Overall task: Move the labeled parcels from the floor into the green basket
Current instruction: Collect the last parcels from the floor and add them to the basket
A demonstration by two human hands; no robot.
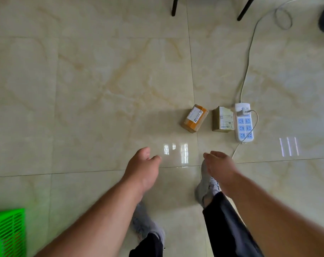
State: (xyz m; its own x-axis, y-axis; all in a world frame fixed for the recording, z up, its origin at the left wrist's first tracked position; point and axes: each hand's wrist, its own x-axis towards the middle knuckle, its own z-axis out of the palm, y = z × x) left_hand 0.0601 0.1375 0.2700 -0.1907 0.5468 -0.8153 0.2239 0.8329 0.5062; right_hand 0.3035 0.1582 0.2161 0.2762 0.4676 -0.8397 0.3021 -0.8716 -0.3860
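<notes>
Two small labeled parcels lie on the tiled floor ahead. An orange-taped parcel (194, 118) sits left of a plain brown parcel (223, 119) with a white label on top. My left hand (143, 168) and my right hand (219, 166) both hang above the floor, short of the parcels, fingers loosely apart and holding nothing. The green basket (8, 231) shows only as a slatted corner at the bottom left edge.
A white power strip (243, 123) with a plugged charger lies touching the brown parcel's right side, its cable running back and to the right. Two black chair legs (174, 6) stand at the top. My grey shoes (206, 188) are below the hands.
</notes>
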